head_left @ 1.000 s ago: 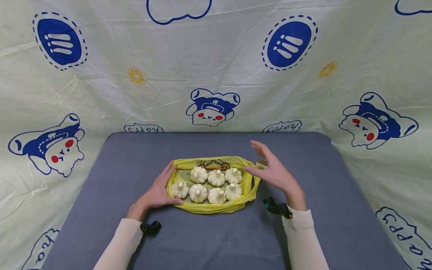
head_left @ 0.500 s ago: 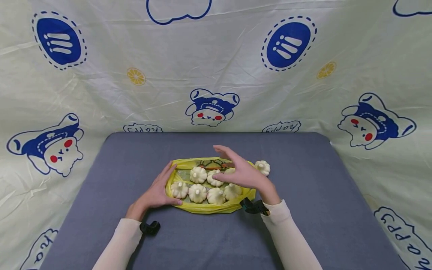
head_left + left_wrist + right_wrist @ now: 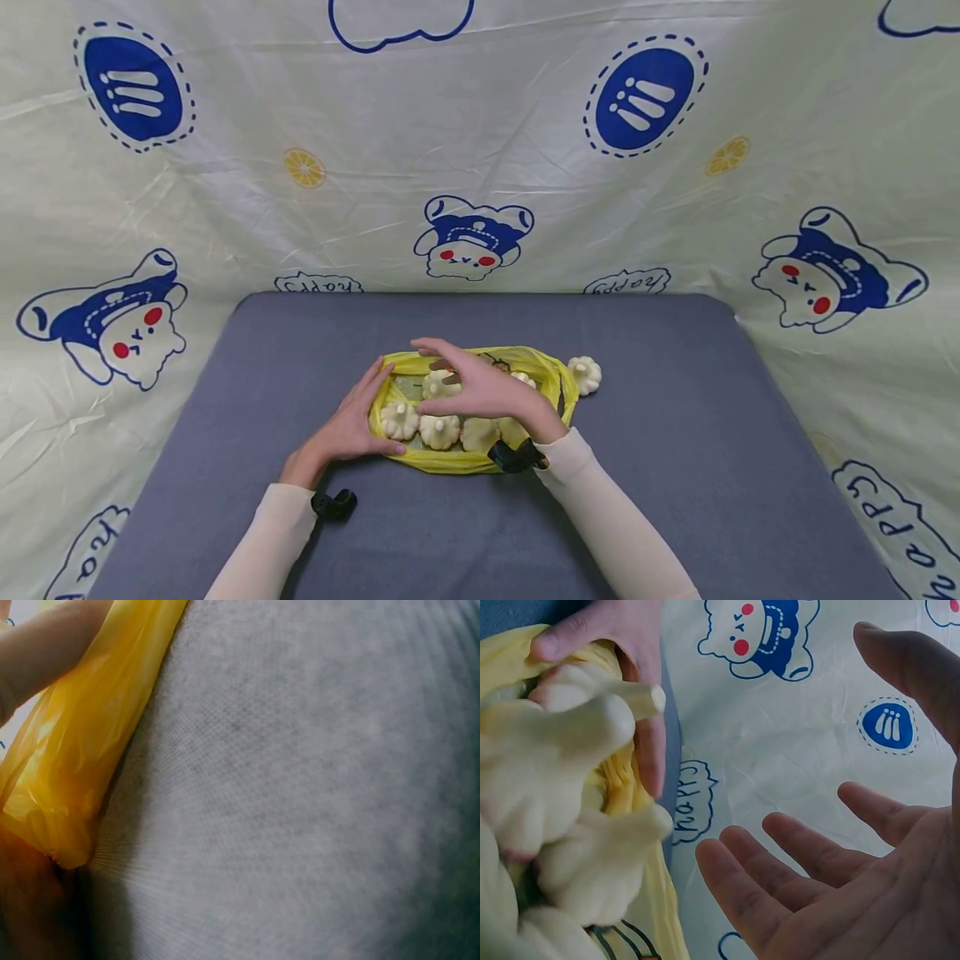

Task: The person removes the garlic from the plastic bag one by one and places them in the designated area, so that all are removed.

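A yellow plastic bag (image 3: 450, 462) lies on the table, its mouth rolled open, with several white garlic bulbs (image 3: 399, 421) standing in rows inside. At its left end my left hand (image 3: 348, 425) holds the rim, thumb on the near side and fingers on the far side. My right hand (image 3: 487, 387) hovers over the bag, fingers spread and nothing in them, hiding some bulbs. The right wrist view shows that hand (image 3: 840, 892) apart from the nearby garlic (image 3: 547, 757). Outside the bag's right end sits one garlic bulb (image 3: 585, 375). Yellow plastic (image 3: 90, 742) fills the left wrist view's corner.
A grey-blue cloth covers the table (image 3: 675, 467). Behind it hangs a pale curtain (image 3: 480, 108) printed with blue cartoon figures. Black wrist cameras sit on the left wrist (image 3: 335, 506) and right wrist (image 3: 516, 457).
My right hand has let go of a garlic bulb beside the bag's right end and moved left over the bag. The left hand and bag have stayed in place.
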`<state>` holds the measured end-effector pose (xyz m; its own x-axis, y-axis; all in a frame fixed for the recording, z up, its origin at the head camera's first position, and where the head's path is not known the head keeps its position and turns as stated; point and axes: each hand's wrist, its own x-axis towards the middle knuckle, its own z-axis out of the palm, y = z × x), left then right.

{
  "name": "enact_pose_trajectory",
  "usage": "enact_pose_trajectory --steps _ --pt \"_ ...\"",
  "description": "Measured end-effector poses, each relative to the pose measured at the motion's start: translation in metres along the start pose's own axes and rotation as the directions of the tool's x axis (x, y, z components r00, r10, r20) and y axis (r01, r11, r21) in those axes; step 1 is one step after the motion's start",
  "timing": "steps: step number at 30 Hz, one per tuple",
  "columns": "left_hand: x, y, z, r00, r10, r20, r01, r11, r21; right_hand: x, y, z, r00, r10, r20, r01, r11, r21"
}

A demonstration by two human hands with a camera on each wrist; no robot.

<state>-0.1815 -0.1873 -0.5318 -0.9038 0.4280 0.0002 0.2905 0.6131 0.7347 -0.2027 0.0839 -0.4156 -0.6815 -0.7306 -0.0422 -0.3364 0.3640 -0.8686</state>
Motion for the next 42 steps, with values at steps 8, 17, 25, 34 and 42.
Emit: enact_pose_trajectory --steps 8,17,25,34,42 --pt "0.0 0.002 -0.002 1.0 -0.013 0.006 0.013 1.0 -0.002 0.017 0.004 0.015 0.996 -0.016 0.086 0.013 0.999 0.046" --pt "0.001 0.0 -0.001 1.0 -0.019 -0.001 0.019 1.0 0.003 0.03 0.011 0.028 0.988 -0.018 0.155 0.03 0.997 -0.077" --pt "0.001 -0.001 -0.001 1.0 -0.016 0.001 0.016 1.0 -0.007 0.038 0.017 0.033 0.98 -0.058 0.189 0.077 0.993 -0.093" --pt "0.002 -0.001 -0.001 1.0 0.007 -0.001 -0.007 1.0 -0.004 0.041 0.024 0.039 0.979 0.039 0.2 0.001 0.981 -0.195" --pt "0.0 -0.002 0.0 1.0 0.005 0.003 -0.005 1.0 0.003 0.045 0.028 0.044 0.975 0.054 0.218 -0.002 0.972 -0.233"
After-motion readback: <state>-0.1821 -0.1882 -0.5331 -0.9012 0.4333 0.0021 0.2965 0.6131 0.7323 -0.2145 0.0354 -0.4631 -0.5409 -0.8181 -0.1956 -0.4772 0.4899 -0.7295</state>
